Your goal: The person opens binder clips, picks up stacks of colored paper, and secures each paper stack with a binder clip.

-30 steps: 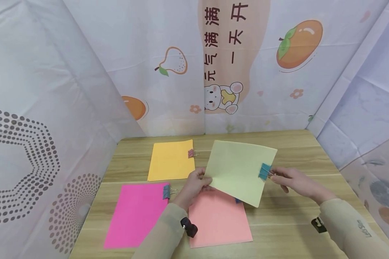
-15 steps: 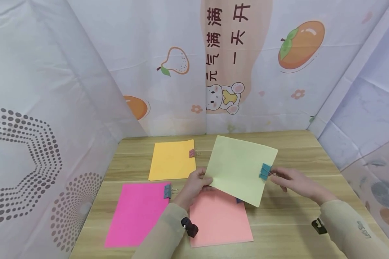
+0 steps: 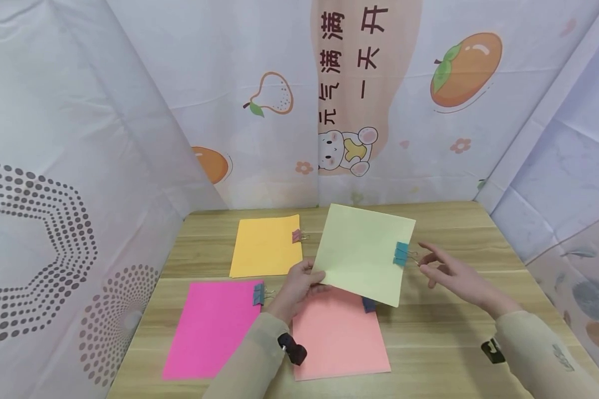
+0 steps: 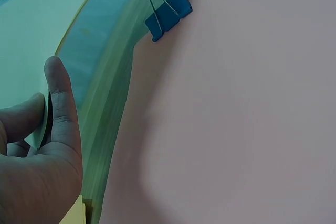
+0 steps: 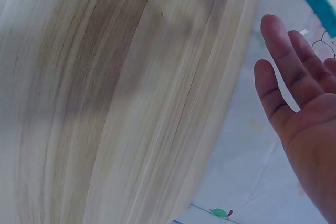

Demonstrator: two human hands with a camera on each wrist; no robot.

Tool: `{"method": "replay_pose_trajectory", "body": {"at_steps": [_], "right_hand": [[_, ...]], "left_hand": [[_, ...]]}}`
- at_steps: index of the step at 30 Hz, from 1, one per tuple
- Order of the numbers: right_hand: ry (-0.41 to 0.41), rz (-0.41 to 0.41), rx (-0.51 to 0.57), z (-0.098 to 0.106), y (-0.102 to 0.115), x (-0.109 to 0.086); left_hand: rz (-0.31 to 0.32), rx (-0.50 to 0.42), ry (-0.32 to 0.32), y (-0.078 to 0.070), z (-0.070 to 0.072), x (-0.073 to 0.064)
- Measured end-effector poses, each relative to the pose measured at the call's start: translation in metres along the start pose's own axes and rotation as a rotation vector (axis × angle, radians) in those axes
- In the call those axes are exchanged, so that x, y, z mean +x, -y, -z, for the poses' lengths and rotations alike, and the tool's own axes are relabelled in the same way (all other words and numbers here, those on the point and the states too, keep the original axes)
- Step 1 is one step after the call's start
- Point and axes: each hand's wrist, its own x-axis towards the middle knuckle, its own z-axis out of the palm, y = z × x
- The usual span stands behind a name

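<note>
My left hand [image 3: 295, 287] pinches the near left corner of a pale yellow sheaf of paper [image 3: 359, 249] between thumb and fingers. The sheaf is held up at a tilt, over the far part of a salmon-pink sheaf [image 3: 341, 343] on the table. A teal binder clip [image 3: 401, 254] grips its right edge, wire handles pointing right. My right hand [image 3: 451, 277] is beside those handles, fingers spread and holding nothing; the right wrist view shows its fingers [image 5: 286, 51] loosely extended. A dark blue binder clip [image 4: 169, 15] sits on the salmon-pink paper, partly covered in the head view.
An orange-yellow sheaf [image 3: 267, 246] with a dusky pink clip [image 3: 297, 236] lies at the back left. Nearer, a hot pink sheaf [image 3: 214, 330] carries a grey-blue clip [image 3: 258, 294]. Printed curtains [image 3: 279, 188] border the wooden table [image 3: 439, 349] behind and at both sides.
My right hand has let go of the teal clip's handles and opened beside them. The pale yellow sheaf has swung slightly up and left, still held by my left hand.
</note>
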Motion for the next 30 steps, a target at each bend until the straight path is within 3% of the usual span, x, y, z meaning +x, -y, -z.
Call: {"method": "replay_pose_trajectory", "body": {"at_steps": [14, 20, 30], "right_hand": [[-0.016, 0.068, -0.011, -0.004, -0.012, -0.008], [-0.019, 0.072, -0.001, -0.006, -0.014, -0.009], [-0.04, 0.127, -0.061, -0.008, -0.019, -0.008]], "left_hand": [[-0.011, -0.166, -0.04, 0.003, -0.005, 0.007], [0.005, -0.189, -0.061, 0.0, -0.008, 0.007], [0.005, -0.211, 0.005, 0.005, -0.012, 0.013]]}}
